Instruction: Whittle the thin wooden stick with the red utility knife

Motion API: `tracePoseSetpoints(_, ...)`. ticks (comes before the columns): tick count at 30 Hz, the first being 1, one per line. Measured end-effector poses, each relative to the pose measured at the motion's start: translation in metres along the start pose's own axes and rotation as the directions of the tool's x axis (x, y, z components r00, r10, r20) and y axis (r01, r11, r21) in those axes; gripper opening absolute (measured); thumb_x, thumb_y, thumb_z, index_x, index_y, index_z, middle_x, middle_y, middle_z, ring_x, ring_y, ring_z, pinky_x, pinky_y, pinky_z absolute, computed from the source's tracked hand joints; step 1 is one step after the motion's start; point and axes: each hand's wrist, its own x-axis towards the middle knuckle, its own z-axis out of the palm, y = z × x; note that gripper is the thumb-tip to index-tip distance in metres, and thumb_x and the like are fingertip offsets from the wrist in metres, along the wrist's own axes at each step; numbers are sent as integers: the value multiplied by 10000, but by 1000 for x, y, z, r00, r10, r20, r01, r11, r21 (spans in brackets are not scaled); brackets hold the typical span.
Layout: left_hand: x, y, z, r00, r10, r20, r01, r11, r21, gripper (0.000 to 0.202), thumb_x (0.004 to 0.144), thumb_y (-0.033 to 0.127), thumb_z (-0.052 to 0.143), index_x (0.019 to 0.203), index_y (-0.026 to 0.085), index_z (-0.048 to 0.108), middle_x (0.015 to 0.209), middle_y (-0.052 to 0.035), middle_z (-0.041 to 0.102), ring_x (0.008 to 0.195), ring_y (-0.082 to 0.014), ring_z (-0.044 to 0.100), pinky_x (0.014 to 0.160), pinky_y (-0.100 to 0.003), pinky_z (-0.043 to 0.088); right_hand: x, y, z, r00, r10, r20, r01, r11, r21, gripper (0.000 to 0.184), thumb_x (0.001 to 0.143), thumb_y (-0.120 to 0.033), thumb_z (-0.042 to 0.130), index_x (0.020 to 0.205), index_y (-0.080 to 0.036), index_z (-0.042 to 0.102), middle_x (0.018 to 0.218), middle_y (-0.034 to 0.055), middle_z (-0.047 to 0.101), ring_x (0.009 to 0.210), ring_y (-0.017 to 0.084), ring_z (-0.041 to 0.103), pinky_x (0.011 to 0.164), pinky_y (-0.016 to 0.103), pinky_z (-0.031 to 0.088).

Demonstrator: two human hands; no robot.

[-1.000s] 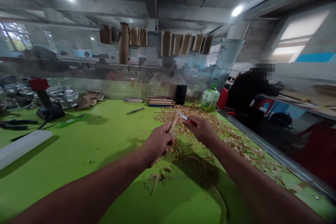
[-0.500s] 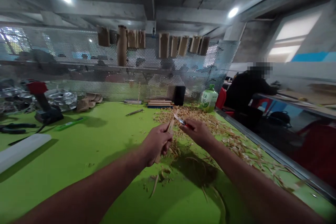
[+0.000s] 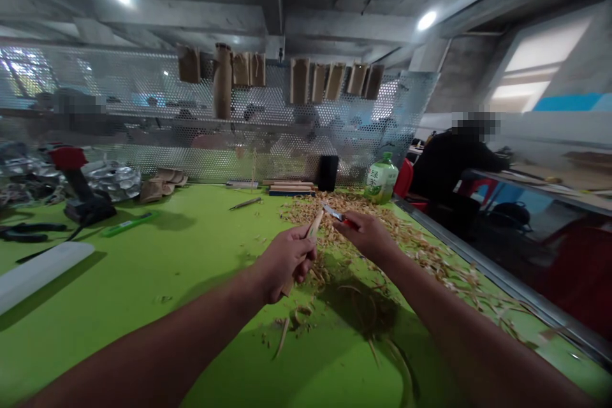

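My left hand [image 3: 289, 261] is closed around a slim light wooden piece [image 3: 315, 223], perhaps bamboo, whose upper end points away from me and whose lower end shows below the fist. In my right hand [image 3: 367, 234] is a knife [image 3: 333, 211] with a red handle and a bright blade. The blade is close to the far end of the wooden piece; whether they touch I cannot tell. Beneath both hands the green tabletop [image 3: 201, 280] carries many curled wood shavings [image 3: 411, 223], thickest at the centre and right.
At the left are a red-and-black power tool [image 3: 76, 182], pliers [image 3: 31, 232], a green cutter [image 3: 129, 223] and a white block [image 3: 43, 274]. A green-labelled bottle [image 3: 381, 178] and a black phone-like slab [image 3: 327, 173] stand at the back. A person [image 3: 449, 159] sits at right.
My right hand with the knife has shifted slightly right, and the blade stands a little apart from where it was along the wood. The left hand has barely moved.
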Motion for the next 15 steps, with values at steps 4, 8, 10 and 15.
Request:
tracePoseSetpoints(4,-4,3,3,997,5,79,-1,999,-52,84,869,216,506,913,152,540,675,39,503,398,-22,332,351,-151,280,9,22,-7,984,123,-129,-122,992,20,402,850,-502,472,584,-209,402,537,-31,409,529,121,369,509,265,226)
tracePoseSetpoints(8,-4,5,3,999,-13,42,17,996,-82,86,891,200,456,831,155,498,670,41,480,391,-22,346,346,-150,291,9,24,-12,973,85,-216,-75,996,56,410,852,-509,473,585,-211,385,541,-33,394,536,119,360,509,261,229)
tracePoseSetpoints(10,-2,5,2,999,-11,36,14,995,-102,71,897,193,440,861,159,492,680,44,474,387,-21,341,340,-146,285,4,12,-8,987,13,-160,0,997,78,399,860,-504,481,606,-207,398,558,-36,399,543,115,365,517,254,238)
tracePoseSetpoints(15,0,4,-2,997,-2,76,16,984,-179,102,907,195,437,1000,184,477,686,57,464,386,-21,319,338,-131,274,-10,-18,7,983,-151,102,137,982,131,376,876,-477,500,638,-199,418,584,-44,410,557,106,384,529,240,249)
